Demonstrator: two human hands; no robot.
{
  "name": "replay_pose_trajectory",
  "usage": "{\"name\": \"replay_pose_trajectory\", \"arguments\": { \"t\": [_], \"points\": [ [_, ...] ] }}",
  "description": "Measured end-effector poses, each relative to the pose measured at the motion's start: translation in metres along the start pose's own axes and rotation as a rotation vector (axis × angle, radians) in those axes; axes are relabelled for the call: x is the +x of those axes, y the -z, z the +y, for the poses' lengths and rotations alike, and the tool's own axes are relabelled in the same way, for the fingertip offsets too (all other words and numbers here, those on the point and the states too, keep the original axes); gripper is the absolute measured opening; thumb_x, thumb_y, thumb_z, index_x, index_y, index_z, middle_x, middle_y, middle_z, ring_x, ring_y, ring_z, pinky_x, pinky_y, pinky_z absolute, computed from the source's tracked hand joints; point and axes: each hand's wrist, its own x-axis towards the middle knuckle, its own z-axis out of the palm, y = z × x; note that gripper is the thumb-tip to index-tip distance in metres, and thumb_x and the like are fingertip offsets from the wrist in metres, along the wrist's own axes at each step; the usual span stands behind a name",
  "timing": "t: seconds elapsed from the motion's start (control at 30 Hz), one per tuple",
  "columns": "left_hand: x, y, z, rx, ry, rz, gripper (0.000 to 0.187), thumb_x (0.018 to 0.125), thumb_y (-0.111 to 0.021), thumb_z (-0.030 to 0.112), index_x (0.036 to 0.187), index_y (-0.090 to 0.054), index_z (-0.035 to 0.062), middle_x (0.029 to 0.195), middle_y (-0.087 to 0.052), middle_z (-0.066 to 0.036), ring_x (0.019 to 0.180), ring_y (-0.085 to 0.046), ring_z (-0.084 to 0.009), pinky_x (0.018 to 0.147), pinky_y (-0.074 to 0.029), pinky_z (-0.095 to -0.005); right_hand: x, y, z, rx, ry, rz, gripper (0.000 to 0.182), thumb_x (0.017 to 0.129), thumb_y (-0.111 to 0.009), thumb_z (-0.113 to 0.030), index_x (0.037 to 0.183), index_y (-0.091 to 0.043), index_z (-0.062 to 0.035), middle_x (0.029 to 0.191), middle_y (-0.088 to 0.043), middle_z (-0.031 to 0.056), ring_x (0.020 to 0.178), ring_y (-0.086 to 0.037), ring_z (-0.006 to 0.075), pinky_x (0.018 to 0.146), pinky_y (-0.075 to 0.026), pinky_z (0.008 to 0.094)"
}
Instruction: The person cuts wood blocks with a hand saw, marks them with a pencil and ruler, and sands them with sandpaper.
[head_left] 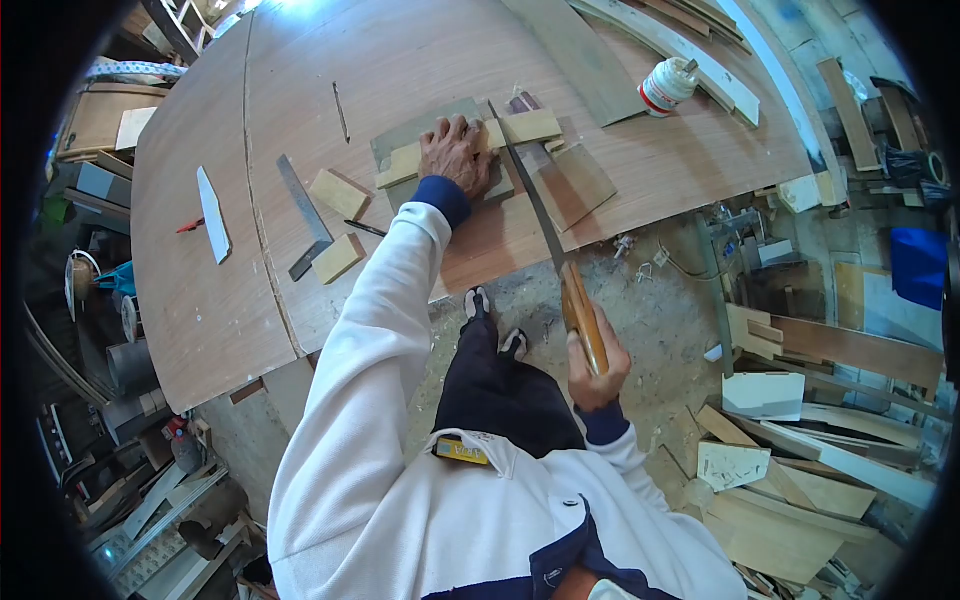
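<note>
My left hand presses down on a pale wooden strip, its fingers bent over the wood. Under the strip lie flat greyish boards, and a brownish board sits at the right. Closed round a wooden handle, my right hand holds a handsaw in front of the table edge. The saw's long thin blade points away from me and crosses the strip to the right of my left hand. Beyond the blade the strip's right end shows.
Two wood blocks, a try square, a pencil and a white blade-like piece lie on the table at left. A white bottle stands at far right. Offcuts pile up on the floor at right.
</note>
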Motion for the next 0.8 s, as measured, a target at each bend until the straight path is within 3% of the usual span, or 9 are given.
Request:
{"name": "replay_pose_trajectory", "arguments": {
  "t": [0.23,0.33,0.4,0.5,0.57,0.63,0.8],
  "points": [
    [-0.001,-0.003,0.0,0.006,0.016,-0.015,0.046,0.081,-0.061,0.035,0.118,-0.056,0.0092,0.111,-0.051,-0.008,0.107,-0.046,-0.0274,0.087,-0.036,-0.0439,0.06,-0.05,0.012,0.034,0.019,-0.019,0.047,0.076,-0.058,-0.002,0.123,-0.055,0.0003,0.099,-0.066,0.0235,0.083,-0.069,0.0322,0.072,-0.053,0.0345],
    [-0.002,-0.002,0.002,0.058,0.013,-0.024,0.046,0.082,-0.06,0.036,0.118,-0.056,0.0097,0.112,-0.052,-0.008,0.108,-0.046,-0.0272,0.087,-0.036,-0.0439,0.053,-0.066,0.04,0.089,-0.07,0.016,0.045,0.078,-0.058,0.0,0.124,-0.056,0.001,0.107,-0.065,0.0213,0.096,-0.066,0.0281,0.082,-0.05,0.0328],
    [-0.005,-0.002,0.003,0.04,0.008,-0.023,0.046,0.081,-0.06,0.036,0.119,-0.056,0.0099,0.112,-0.052,-0.008,0.108,-0.046,-0.0272,0.087,-0.036,-0.0443,0.046,-0.074,0.053,0.063,0.1,0.078,0.045,0.079,-0.059,-0.001,0.124,-0.055,0.0021,0.106,-0.065,0.0216,0.095,-0.066,0.029,0.082,-0.05,0.033],
    [-0.009,-0.001,-0.001,0.048,0.019,-0.011,0.046,0.08,-0.061,0.033,0.12,-0.055,0.0114,0.111,-0.052,-0.008,0.108,-0.046,-0.0275,0.087,-0.037,-0.0446,0.031,-0.059,0.04,0.069,-0.044,-0.007,0.045,0.079,-0.06,-0.002,0.123,-0.055,0.0028,0.107,-0.065,0.0214,0.096,-0.066,0.0294,0.083,-0.05,0.0335],
    [0.0,-0.003,0.006,0.045,0.027,0.013,0.047,0.078,-0.062,0.03,0.121,-0.054,0.0125,0.109,-0.052,-0.008,0.107,-0.046,-0.0276,0.087,-0.038,-0.0446,0.01,-0.033,0.026,0.049,-0.015,-0.001,0.045,0.078,-0.059,-0.001,0.123,-0.055,0.0037,0.107,-0.065,0.0228,0.095,-0.066,0.0313,0.082,-0.051,0.0351],
    [-0.001,0.004,0.006,0.056,0.054,-0.048,0.047,0.078,-0.062,0.031,0.121,-0.054,0.0121,0.109,-0.052,-0.008,0.107,-0.046,-0.0282,0.087,-0.037,-0.0448,-0.006,-0.012,0.0,0.082,-0.162,-0.04,0.046,0.078,-0.057,-0.002,0.124,-0.054,0.0012,0.098,-0.065,0.0244,0.081,-0.069,0.0348,0.069,-0.053,0.0375],
    [-0.002,-0.004,0.001,-0.016,0.0,0.019,0.044,0.079,-0.064,0.031,0.117,-0.056,0.0104,0.108,-0.052,-0.008,0.105,-0.047,-0.0287,0.085,-0.038,-0.0448,0.01,-0.008,-0.006,0.021,-0.078,0.0,0.043,0.077,-0.057,0.001,0.12,-0.056,0.0052,0.103,-0.065,0.024,0.093,-0.067,0.0301,0.08,-0.051,0.0338]
  ]
}}
